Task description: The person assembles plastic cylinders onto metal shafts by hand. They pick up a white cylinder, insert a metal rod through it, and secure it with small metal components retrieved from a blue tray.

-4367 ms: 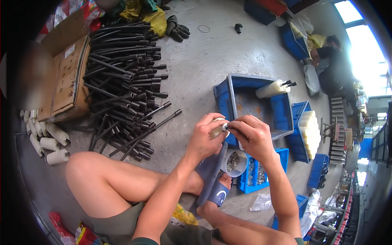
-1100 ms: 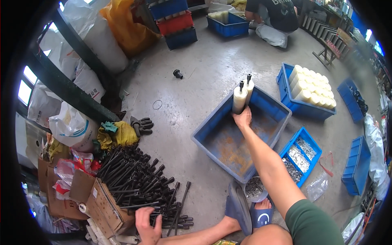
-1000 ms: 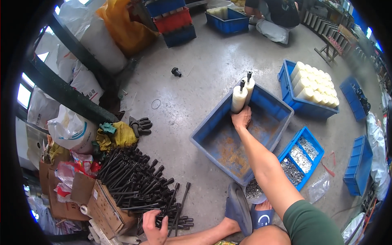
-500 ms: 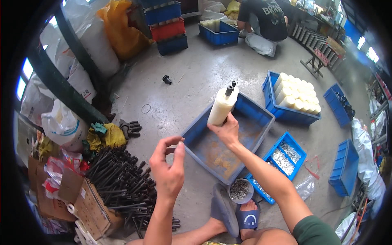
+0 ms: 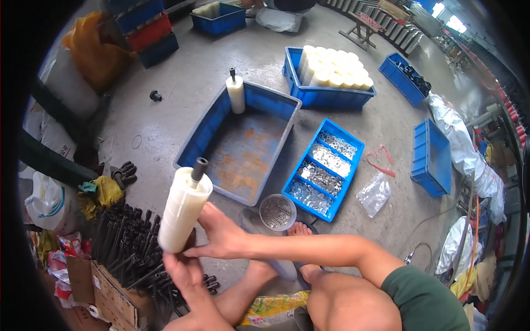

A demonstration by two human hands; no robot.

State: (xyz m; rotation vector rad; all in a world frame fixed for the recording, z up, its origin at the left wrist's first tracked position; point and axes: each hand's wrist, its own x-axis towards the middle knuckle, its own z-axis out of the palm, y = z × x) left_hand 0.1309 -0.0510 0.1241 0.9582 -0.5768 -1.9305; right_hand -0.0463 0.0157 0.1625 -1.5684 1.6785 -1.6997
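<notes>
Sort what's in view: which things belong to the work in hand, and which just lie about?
Likely used:
Cream cylindrical roller, held near its bottom
Blue rectangular plastic bin, similar roller inside
Black slender rods, piled
Blue four-compartment plastic tray

Apparently lying about:
Dark grey glove
Clear plastic bag

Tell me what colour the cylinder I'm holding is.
The cylinder is creamy white, clearest in the head view.

Moderate light, glare at upper-right windows [image 5: 456,24], fisheye-bent edges, black corners, soft shadows
</notes>
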